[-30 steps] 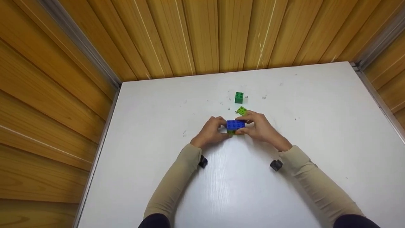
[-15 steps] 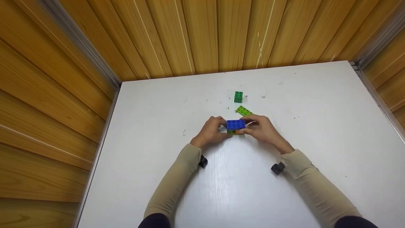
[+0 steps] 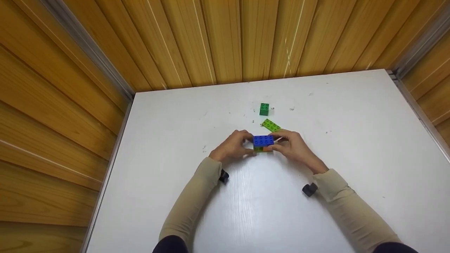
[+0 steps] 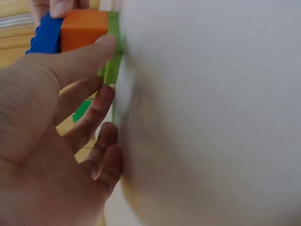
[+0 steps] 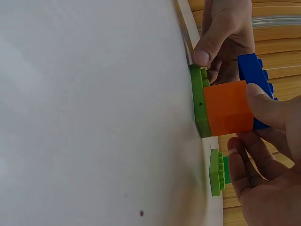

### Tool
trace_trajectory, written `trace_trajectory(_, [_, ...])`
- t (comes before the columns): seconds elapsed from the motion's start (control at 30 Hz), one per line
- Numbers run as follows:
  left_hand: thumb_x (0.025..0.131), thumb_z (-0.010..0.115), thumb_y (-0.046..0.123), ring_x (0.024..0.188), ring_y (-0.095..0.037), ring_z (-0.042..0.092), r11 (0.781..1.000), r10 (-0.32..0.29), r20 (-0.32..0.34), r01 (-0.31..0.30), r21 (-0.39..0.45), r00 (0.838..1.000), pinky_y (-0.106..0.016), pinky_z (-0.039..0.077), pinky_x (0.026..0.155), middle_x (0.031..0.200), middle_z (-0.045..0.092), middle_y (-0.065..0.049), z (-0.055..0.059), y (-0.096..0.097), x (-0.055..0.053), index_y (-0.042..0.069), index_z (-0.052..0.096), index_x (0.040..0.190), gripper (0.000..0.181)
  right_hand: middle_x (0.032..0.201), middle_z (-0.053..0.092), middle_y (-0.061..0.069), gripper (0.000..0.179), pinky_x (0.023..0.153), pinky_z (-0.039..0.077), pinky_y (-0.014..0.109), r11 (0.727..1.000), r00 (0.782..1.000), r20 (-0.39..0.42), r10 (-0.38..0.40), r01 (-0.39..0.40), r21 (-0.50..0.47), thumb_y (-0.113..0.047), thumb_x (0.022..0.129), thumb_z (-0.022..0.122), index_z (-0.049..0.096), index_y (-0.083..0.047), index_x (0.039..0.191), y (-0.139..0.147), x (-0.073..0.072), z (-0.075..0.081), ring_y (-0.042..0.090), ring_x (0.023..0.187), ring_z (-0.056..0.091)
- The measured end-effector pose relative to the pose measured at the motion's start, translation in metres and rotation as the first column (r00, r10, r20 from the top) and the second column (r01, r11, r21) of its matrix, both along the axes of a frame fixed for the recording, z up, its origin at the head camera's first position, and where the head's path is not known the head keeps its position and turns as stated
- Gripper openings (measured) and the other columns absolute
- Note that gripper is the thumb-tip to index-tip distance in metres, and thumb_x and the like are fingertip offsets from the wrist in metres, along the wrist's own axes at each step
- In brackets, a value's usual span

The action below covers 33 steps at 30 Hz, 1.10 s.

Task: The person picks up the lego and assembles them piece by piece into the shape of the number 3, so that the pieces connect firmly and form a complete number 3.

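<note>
Between the two hands a small building-brick stack stands on the white table: a light green plate (image 5: 199, 106) at the bottom, an orange brick (image 5: 229, 108) over one end of it, and a flat blue brick (image 3: 263, 140) on top. Under the other end of the blue piece is a gap. My left hand (image 3: 236, 144) pinches the light green plate at its left end, thumb in front and fingers behind. From the right, my right hand (image 3: 291, 144) holds the blue brick, its thumb (image 5: 265, 106) lying across the joint with the orange one.
Just behind the right fingers lies a loose light green plate (image 3: 270, 124). Farther back stands a dark green brick (image 3: 264, 109). Wood-panelled walls (image 3: 225, 42) border the white table (image 3: 168, 126) at the back and sides.
My right hand has slid slightly to the right along the stack, uncovering more of the blue brick's top and of the loose light green plate. The left hand keeps its place on the stack.
</note>
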<state>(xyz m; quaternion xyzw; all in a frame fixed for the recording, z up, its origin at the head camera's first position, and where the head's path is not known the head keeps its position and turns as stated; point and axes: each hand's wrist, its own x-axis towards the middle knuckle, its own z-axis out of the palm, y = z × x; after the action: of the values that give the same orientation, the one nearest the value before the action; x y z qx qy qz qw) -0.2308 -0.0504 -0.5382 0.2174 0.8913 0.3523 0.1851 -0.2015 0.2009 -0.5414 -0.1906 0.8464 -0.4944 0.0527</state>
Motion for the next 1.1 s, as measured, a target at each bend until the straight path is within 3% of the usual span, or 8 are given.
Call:
trace_trajectory(0.13, [0.086, 0.081, 0.021, 0.112, -0.016, 0.054, 0.999, -0.034, 0.053, 0.032, 0.033, 0.998, -0.033, 0.045, 0.102, 0.119, 0.063, 0.008, 0.009, -0.006, -0.010, 0.018, 0.068, 0.127, 0.043, 0.112, 0.070, 0.006, 0.035, 0.089, 0.057, 0.039, 1.000, 1.000, -0.015, -0.004, 0.004, 0.003, -0.017, 0.086, 0.080, 0.073, -0.011, 0.120, 0.000, 0.001, -0.001, 0.027, 0.103, 0.066])
trace_trajectory(0.3, [0.093, 0.074, 0.021, 0.119, -0.020, 0.056, 0.997, 0.009, 0.066, -0.014, 0.079, 0.998, -0.035, 0.046, 0.105, 0.128, 0.063, 0.002, 0.015, -0.008, -0.023, 0.015, 0.066, 0.130, 0.039, 0.108, 0.070, 0.005, 0.037, 0.087, 0.058, 0.037, 1.000, 1.000, -0.021, -0.002, 0.002, -0.004, -0.022, 0.085, 0.081, 0.073, -0.011, 0.120, -0.001, 0.001, -0.002, 0.025, 0.101, 0.066])
trace_trajectory(0.63, [0.094, 0.071, 0.036, 0.129, -0.022, 0.051, 0.984, 0.144, -0.028, -0.140, 0.115, 0.989, -0.041, 0.044, 0.108, 0.136, 0.059, 0.005, 0.022, 0.004, -0.043, 0.016, 0.061, 0.136, 0.047, 0.106, 0.069, 0.006, 0.039, 0.087, 0.058, 0.039, 1.000, 1.000, -0.021, -0.012, 0.013, 0.026, -0.022, 0.085, 0.080, 0.072, -0.009, 0.121, -0.001, 0.001, -0.003, 0.024, 0.100, 0.067])
trace_trajectory(1.1, [0.092, 0.073, 0.034, 0.132, -0.020, 0.049, 0.977, 0.191, -0.093, -0.181, 0.109, 0.977, -0.039, 0.041, 0.111, 0.145, 0.052, 0.004, 0.023, 0.027, -0.078, 0.021, 0.053, 0.143, 0.056, 0.105, 0.069, 0.006, 0.038, 0.083, 0.058, 0.035, 1.000, 0.999, -0.032, -0.006, 0.006, 0.001, -0.019, 0.086, 0.080, 0.072, -0.007, 0.121, 0.001, 0.000, -0.006, 0.024, 0.099, 0.067])
